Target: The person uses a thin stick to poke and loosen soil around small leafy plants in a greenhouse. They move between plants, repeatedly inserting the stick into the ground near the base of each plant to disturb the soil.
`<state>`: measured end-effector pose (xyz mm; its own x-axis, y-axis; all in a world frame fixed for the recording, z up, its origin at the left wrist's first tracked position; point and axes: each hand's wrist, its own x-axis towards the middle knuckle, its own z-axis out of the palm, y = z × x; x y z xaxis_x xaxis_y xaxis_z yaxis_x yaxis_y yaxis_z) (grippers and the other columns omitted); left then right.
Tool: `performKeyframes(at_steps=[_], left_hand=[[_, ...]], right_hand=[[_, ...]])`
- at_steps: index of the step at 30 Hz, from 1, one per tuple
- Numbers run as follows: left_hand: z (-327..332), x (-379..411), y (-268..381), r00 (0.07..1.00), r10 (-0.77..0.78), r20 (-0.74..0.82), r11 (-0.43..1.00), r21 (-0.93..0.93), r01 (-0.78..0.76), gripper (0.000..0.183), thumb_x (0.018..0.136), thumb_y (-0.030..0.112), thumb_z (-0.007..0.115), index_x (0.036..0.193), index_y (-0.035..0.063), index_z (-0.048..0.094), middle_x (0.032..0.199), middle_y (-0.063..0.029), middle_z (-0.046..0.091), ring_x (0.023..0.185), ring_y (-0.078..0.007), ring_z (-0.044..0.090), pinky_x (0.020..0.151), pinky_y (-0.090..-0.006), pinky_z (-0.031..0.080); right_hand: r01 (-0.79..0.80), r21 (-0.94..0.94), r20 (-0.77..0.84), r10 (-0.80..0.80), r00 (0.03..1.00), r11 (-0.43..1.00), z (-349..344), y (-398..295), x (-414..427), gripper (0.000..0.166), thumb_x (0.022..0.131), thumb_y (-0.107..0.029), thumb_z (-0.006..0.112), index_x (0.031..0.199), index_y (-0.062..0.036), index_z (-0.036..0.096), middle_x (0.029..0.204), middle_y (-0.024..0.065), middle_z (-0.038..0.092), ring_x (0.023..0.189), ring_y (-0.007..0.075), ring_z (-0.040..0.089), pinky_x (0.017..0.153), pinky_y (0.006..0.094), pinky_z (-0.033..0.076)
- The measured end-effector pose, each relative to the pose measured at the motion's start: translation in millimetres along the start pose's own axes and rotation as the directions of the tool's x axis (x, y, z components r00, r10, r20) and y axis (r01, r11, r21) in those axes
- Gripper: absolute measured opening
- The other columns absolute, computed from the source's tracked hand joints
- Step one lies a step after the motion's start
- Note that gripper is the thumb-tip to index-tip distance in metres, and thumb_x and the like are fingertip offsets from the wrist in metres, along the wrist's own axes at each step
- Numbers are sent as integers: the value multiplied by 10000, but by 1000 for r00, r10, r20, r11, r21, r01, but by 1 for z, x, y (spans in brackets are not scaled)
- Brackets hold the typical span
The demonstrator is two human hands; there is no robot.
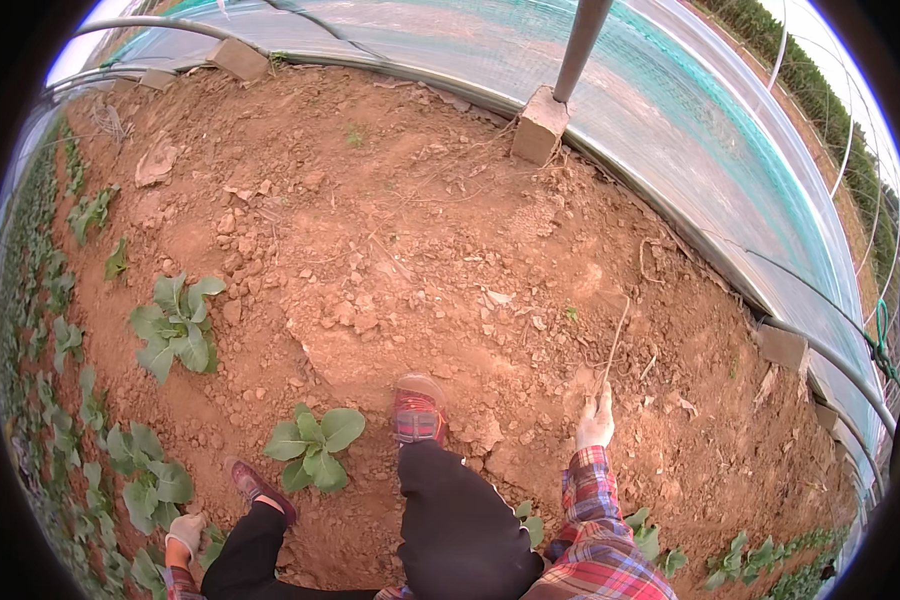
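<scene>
Reaching out over the bare soil at the right, my right hand (595, 421), in a whitish glove, has its fingers at the lower end of a thin dry stalk (616, 345). The stalk points away from me over the reddish dirt. At the lower left my left hand (187, 529), also gloved, is curled beside a leafy green plant (150, 480); whether it holds anything does not show. Between my hands, near my shoes, grows a young broad-leaved plant (316, 448).
Plastic sheeting (690, 180) curves along the top and right. A metal post (581, 52) stands on a concrete block (540, 127). More leafy plants (176, 326) grow at the left. My red shoe (420, 412) is on cloddy soil.
</scene>
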<state>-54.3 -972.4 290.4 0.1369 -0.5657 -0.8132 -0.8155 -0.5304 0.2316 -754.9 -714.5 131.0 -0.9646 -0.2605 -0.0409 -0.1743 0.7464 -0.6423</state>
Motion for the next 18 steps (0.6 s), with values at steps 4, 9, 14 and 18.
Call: performKeyframes(at_steps=[4, 9, 14, 18], left_hand=[[0, 9, 0, 989, 134, 57, 893, 426, -145, 213, 832, 230, 492, 786, 37, 571, 609, -130, 581, 490, -260, 557, 462, -388, 451], [4, -22, 26, 832, 554, -8, 375, 895, -240, 147, 819, 139, 501, 779, 33, 594, 746, -157, 612, 752, -315, 599, 656, -389, 480], [57, -100, 136, 551, 603, -577, 791, 341, -508, 155, 826, 123, 524, 824, 26, 644, 759, -150, 621, 742, -288, 606, 623, -331, 470], [100, -119, 157, 409, 835, -368, 550, 543, -634, 90, 733, 110, 627, 809, 77, 662, 614, -90, 564, 576, -245, 575, 512, -337, 452]], right_hand=[[191, -106, -139, -204, 969, 976, 11, -1, 67, 458, 895, -185, 498, 1342, -140, 406, 1162, 171, 582, 1017, 308, 594, 842, 355, 468], [297, 86, 65, -303, 951, 951, 39, -40, 57, 460, 886, -199, 517, 1333, -152, 420, 1108, 177, 606, 958, 305, 617, 804, 351, 479], [365, -22, 290, -343, 893, 931, 40, -82, 1, 456, 868, -202, 550, 1313, -203, 450, 964, 175, 646, 816, 307, 648, 699, 373, 505], [494, 83, 182, -501, 846, 865, 47, -115, 15, 456, 860, -172, 560, 1306, -178, 463, 1021, 181, 633, 868, 287, 648, 730, 353, 500]])
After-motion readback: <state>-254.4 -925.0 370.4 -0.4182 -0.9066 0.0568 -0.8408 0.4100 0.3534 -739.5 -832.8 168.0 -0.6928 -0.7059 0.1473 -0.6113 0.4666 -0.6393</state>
